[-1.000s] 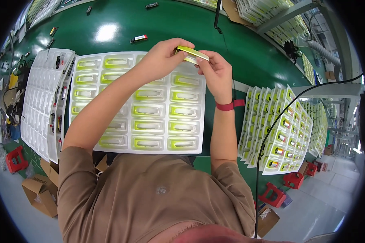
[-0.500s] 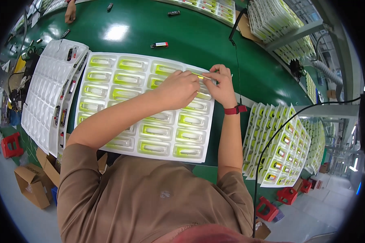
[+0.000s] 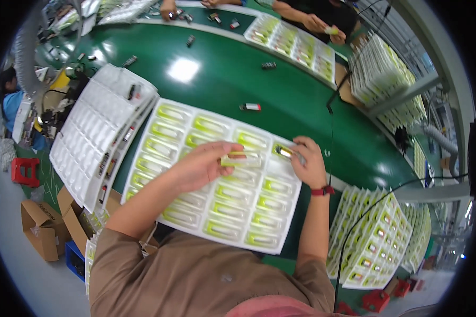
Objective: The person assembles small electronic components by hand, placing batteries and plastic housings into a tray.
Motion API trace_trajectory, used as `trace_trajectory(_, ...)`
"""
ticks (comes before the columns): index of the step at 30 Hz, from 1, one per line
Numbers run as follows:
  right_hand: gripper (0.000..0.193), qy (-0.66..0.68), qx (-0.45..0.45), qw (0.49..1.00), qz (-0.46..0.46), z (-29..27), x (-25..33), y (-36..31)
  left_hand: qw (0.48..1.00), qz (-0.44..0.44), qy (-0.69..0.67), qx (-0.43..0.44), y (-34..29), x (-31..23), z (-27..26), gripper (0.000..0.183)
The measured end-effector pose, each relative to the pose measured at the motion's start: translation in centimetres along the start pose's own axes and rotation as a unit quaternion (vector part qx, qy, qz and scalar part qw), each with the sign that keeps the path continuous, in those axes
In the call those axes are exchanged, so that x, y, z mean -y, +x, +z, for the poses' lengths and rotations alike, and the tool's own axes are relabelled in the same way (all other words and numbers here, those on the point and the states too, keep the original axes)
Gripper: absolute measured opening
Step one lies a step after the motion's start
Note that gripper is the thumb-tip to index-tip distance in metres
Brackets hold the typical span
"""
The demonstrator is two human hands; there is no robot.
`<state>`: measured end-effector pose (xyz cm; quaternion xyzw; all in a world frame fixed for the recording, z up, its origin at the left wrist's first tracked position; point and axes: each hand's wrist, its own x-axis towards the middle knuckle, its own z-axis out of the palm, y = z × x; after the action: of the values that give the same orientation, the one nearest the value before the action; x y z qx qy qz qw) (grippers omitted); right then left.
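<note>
A white plastic tray lies tilted on the green table in front of me, its cells filled with clear and yellow-green plastic shells. My left hand is closed on one such shell, above the tray's middle columns. At the far right corner cell, my right hand pinches the end of a small dark and yellow-green piece. A cell just nearer than that piece shows bare white. Around my right wrist is a red band.
Stacked white trays with dark and red modules lean at left; filled trays stand at right. A loose module and a few others lie beyond my tray. Co-workers' hands work across the table. A black cable hangs at right.
My hands have come apart: the left now holds a shell nearer the tray's middle, the right stays at the far right corner. My view has shifted, bringing co-workers' hands into sight.
</note>
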<state>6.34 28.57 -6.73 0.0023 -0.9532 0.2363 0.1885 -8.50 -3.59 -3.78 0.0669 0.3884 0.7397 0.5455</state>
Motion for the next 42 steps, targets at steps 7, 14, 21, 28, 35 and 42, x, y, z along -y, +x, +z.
trace_trajectory(7,0.019,0.126,-0.02,0.992,-0.018,1.6,0.2,8.5,0.997,0.022,0.07,0.014,-0.1,-0.6,1.1,0.033)
trace_trajectory(14,0.026,-0.099,0.17,0.98,-0.029,11.4,-6.0,15.1,0.998,0.038,0.046,0.0,2.8,-0.8,3.4,0.034)
trace_trajectory(21,0.021,0.211,0.013,0.977,0.009,4.3,-1.5,12.0,0.995,0.094,0.026,-0.002,3.0,-1.3,2.3,0.038)
trace_trajectory(28,0.019,0.185,-0.092,0.978,0.011,-4.1,7.7,3.4,0.994,0.073,0.075,0.015,3.4,-1.5,3.8,0.041)
trace_trajectory(35,0.018,0.059,-0.093,0.989,-0.102,-3.3,10.0,1.7,0.996,0.061,0.042,0.04,3.7,0.3,4.7,0.037)
trace_trajectory(42,0.022,0.021,-0.079,0.988,-0.127,-2.0,11.1,1.6,0.995,0.073,0.058,0.037,3.1,0.8,4.4,0.037)
